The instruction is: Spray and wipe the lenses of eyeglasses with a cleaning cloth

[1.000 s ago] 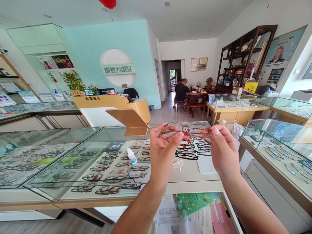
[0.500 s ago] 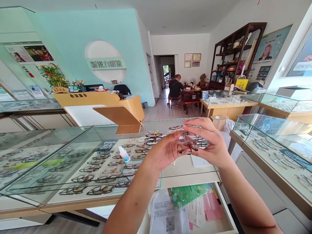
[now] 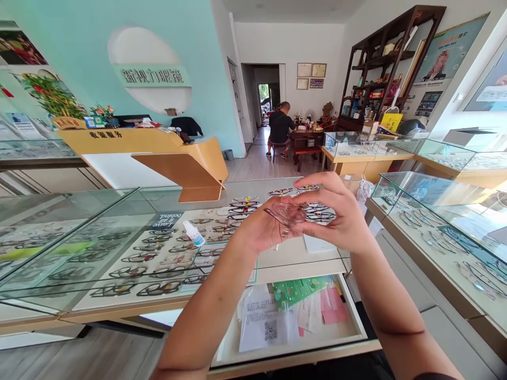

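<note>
Eyeglasses [image 3: 289,212], thin-rimmed, held up between 2 bare hands above glass counter [image 3: 291,271]. Right hand [image 3: 338,219] at 3 o'clock of eyeglasses: grip pinching frame, thumb below, fingers above. Left hand [image 3: 259,228] at 8 o'clock: touching eyeglasses, fingers partly hidden behind lenses; cannot tell if grip pinches. White bottle [image 3: 193,234] at 9 o'clock on counter, near rows of display frames [image 3: 158,288]. Open drawer [image 3: 359,330] at 6 o'clock, holding green leaflet [image 3: 298,291] and pink paper [image 3: 332,306]. Seated person [image 3: 280,129] at 12 o'clock, well apart.
</note>
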`<state>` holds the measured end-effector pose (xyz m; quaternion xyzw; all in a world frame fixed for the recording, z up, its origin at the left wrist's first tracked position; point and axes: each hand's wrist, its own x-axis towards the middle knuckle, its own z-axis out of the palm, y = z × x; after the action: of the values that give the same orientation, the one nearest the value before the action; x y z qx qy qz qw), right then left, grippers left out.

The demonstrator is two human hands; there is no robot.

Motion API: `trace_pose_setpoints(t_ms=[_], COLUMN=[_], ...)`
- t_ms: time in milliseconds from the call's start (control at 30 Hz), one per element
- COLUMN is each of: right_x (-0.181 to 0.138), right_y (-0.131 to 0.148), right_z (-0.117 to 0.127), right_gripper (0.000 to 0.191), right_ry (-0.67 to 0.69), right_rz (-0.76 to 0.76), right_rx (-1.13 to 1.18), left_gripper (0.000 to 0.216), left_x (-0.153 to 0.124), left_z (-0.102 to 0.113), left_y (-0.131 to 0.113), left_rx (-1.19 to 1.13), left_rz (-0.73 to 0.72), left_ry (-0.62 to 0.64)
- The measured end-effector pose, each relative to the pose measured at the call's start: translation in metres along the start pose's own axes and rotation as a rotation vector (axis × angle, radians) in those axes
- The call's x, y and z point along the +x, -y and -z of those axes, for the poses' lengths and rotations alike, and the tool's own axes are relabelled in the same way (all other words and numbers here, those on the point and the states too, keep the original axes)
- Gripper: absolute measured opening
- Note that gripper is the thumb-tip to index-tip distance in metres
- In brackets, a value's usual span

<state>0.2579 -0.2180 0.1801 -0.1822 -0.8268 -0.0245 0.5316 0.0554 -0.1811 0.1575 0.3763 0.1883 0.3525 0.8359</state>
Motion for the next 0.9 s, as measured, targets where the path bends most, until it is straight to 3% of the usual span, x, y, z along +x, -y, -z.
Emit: trace_pose_setpoints(t_ms=[167,267,333,467,533,700,900], right_x=[0.007,0.010,0.009,-0.010,-0.029,-0.085,-0.122], right_y=[-0.008,-0.012,-0.018,-0.048,-0.070,-0.116,-0.134], right_z=[0.006,0.008,0.013,0.029,0.035,0.030,0.006], right_gripper=[0.008,0.009,0.010,0.012,0.014,0.017,0.020], right_ry=[0.121,0.175,0.222,0.358,0.477,0.800,0.951], right_rz=[-0.011,-0.039,-0.079,-0.212,-0.300,-0.563,-0.753], right_rx=[0.039,0.037,0.007,-0.168,-0.269,-0.434,-0.546], left_gripper=[0.022,0.033,0.037,0.041,0.050,0.063,0.066], left_x=[0.013,0.017,0.016,0.004,-0.003,-0.009,-0.005], left_z=[0.014,0.020,0.029,0.065,0.086,0.113,0.115], left_y=[-0.002,0.006,0.019,0.051,0.064,0.078,0.093], left_rx=[0.007,0.080,0.169,0.459,0.564,0.791,1.065], left_rz=[0.118,0.176,0.174,-0.064,-0.174,-0.257,-0.259], left_ry=[0.015,0.043,-0.007,-0.299,-0.372,-0.421,-0.418])
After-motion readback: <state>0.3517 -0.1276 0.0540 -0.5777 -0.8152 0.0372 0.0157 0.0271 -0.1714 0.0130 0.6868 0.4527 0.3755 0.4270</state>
